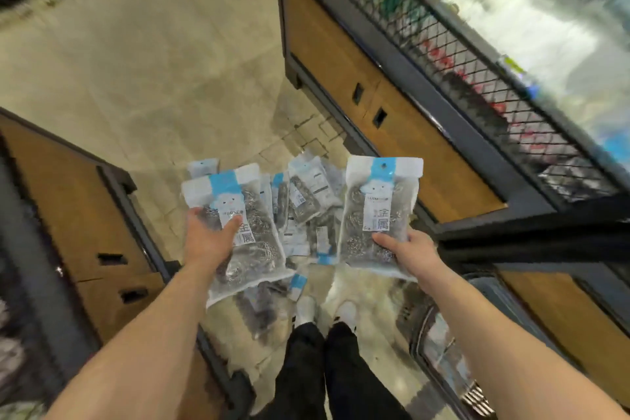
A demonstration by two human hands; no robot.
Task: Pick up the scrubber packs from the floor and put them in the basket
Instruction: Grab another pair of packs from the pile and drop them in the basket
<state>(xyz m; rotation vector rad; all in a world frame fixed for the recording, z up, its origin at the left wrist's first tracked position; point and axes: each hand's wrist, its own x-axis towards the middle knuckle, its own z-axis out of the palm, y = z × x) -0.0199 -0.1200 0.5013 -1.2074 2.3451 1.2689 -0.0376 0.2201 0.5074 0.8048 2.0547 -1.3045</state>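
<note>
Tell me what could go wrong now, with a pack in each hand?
1. The right hand holds the right pack by a lower corner only, so it might slip; the left hand has more of the left pack.
2. Loose packs lie on the floor just ahead of the shoes; a step could crush them.
3. The basket, low on the right, is partly behind the right arm; a blind drop might miss.

Beige tiled floor carries a loose heap of scrubber packs beside a wood-panelled stand.
</note>
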